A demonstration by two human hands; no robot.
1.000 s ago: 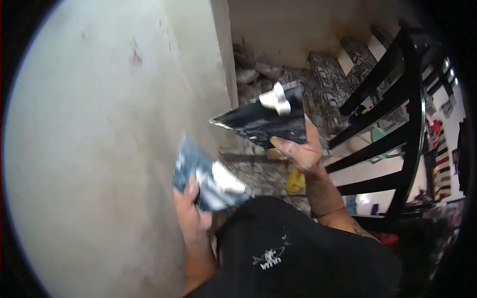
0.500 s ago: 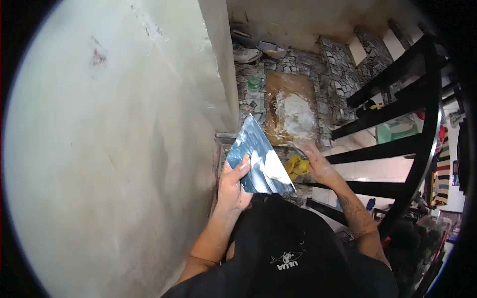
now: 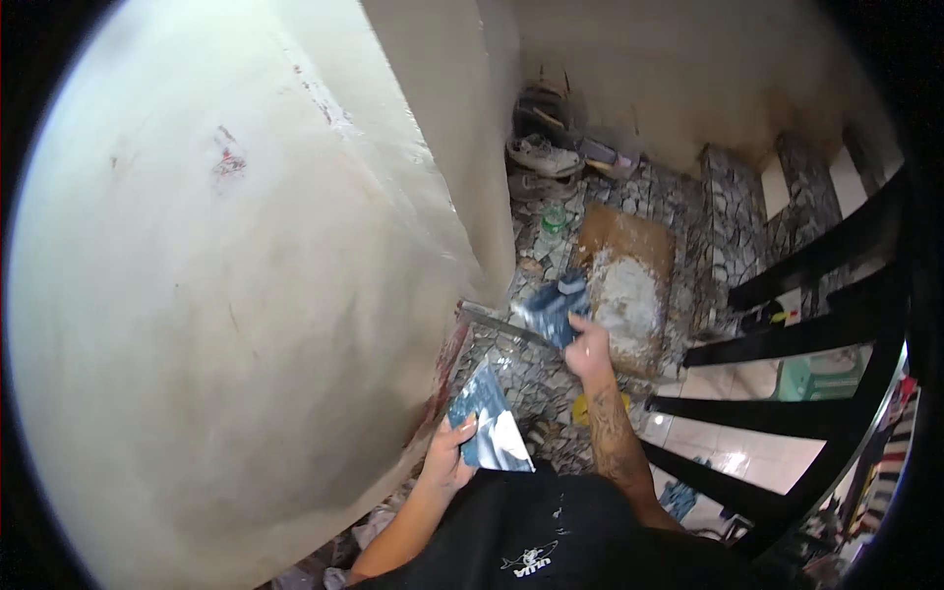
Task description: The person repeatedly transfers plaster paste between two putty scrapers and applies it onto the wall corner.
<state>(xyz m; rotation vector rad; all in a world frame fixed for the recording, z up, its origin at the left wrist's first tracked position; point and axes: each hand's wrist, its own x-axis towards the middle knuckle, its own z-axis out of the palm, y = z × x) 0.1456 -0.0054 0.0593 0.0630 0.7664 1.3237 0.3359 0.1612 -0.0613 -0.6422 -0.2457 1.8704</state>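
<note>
My left hand (image 3: 451, 457) is closed around a shiny blue triangular putty scraper (image 3: 481, 395), low in front of my black shirt. White putty (image 3: 505, 442) is smeared over its lower right part. Farther forward, my right hand (image 3: 589, 350) grips a second bluish flat scraper (image 3: 556, 307), a bit blurred and tilted toward the wall corner. Beyond that hand, a brown board (image 3: 629, 232) lies on the floor with a spread heap of white putty (image 3: 627, 307) on it. The two scrapers are apart.
A pale wall (image 3: 295, 295) with reddish scuffs fills the left side. Shoes (image 3: 543, 157) and a green-tinted bottle (image 3: 554, 220) stand near the far corner. Black stair railing bars (image 3: 767, 411) run along the right. Something yellow (image 3: 582, 409) lies by my right forearm.
My right hand has moved forward and left, bringing its scraper into clear view. My left hand still holds its scraper. The view has shifted, so the board appears lower and more to the right.
</note>
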